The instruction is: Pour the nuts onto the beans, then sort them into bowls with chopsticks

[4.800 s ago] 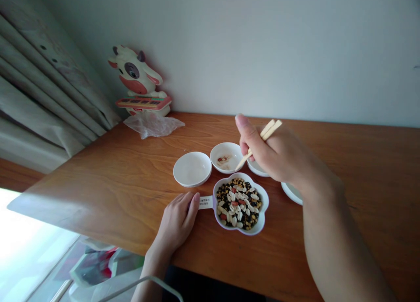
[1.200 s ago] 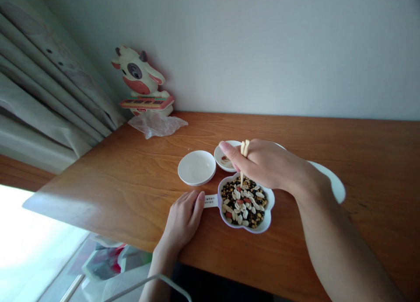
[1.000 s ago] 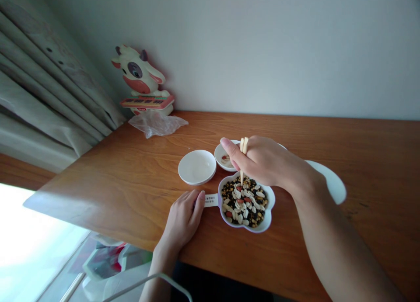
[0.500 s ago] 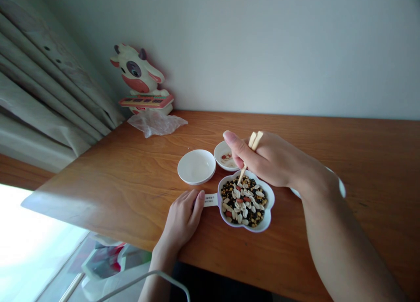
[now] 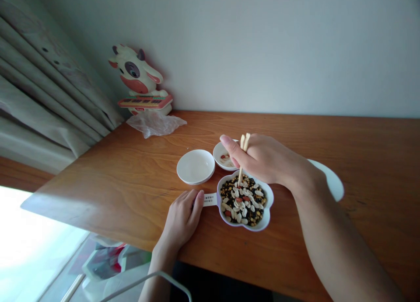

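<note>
My left hand (image 5: 184,212) grips the handle of a white, flower-shaped bowl (image 5: 269,206) with a lilac rim, which rests on the table. Peanuts (image 5: 241,201), mostly pale with a few red-skinned, lie in it over dark and yellow grains. Above the bowl's far side, my right hand (image 5: 259,155) is closed around a pair of chopsticks (image 5: 243,149). Their tips reach down among the peanuts; whether they pinch one I cannot tell. Behind the bowl stands a small white dish (image 5: 220,155) with some red and pale bits, partly hidden by my right hand.
A white bowl (image 5: 196,166) with nothing in it stands left of the small dish. A white plate (image 5: 332,179) lies partly behind my right forearm. At the back left are a cow-shaped toy keyboard (image 5: 139,77) and a crumpled plastic bag (image 5: 154,123). A cable (image 5: 157,274) crosses my left forearm.
My right hand has shifted slightly left, and the chopsticks now stand more upright with their tips still among the peanuts. More of the white plate shows. The left hand stays on the handle.
</note>
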Available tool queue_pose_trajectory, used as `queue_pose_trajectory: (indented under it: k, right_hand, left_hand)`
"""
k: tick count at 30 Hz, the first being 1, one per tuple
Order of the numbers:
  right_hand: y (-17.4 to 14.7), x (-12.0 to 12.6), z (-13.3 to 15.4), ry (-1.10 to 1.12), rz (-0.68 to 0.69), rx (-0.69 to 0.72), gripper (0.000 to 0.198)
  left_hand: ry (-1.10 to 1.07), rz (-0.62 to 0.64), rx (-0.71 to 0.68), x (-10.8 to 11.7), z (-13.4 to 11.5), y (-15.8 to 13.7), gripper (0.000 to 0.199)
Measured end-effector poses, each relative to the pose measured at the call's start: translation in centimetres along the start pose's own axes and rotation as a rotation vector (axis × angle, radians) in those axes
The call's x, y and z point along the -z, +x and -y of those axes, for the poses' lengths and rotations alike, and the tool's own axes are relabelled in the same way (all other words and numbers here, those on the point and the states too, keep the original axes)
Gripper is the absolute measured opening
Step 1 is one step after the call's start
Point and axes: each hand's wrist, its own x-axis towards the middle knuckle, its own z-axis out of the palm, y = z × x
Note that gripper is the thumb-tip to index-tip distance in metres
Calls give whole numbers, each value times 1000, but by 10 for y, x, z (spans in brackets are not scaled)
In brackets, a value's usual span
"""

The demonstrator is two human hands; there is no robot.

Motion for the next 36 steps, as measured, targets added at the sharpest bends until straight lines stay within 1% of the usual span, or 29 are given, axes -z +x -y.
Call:
queue_pose_trajectory:
  k: [8,13,15,18,23,26,31,34,36]
  right_hand:
    - [1,-2,0,-7,-71,79,67]
    - [0,3,2,-9,-82,75,68]
    - [-1,7,3,-1,-108,71,69]
    - [-4,15,3,28,-175,68,70]
    - [-7,24,0,57,-376,41,71]
    - [-7,26,-1,42,-445,20,70]
    - [-7,28,2,44,-427,-39,70]
    - [-9,29,2,51,-417,-51,71]
    - [-11,29,1,40,-377,-49,73]
  left_hand:
    - [7,-9,-4,0,-1,0,36]
    - [8,-30,-10,0,-2,0,36]
    - [7,-31,-10,0,-2,0,36]
    - [9,-25,-7,0,-2,0,36]
    - [12,0,-5,1,-1,0,36]
    - [17,-16,-8,0,-2,0,37]
    - [24,-27,-7,0,-2,0,35]
    - [22,-22,-7,0,-1,0,35]
    - [23,-18,-6,0,-1,0,35]
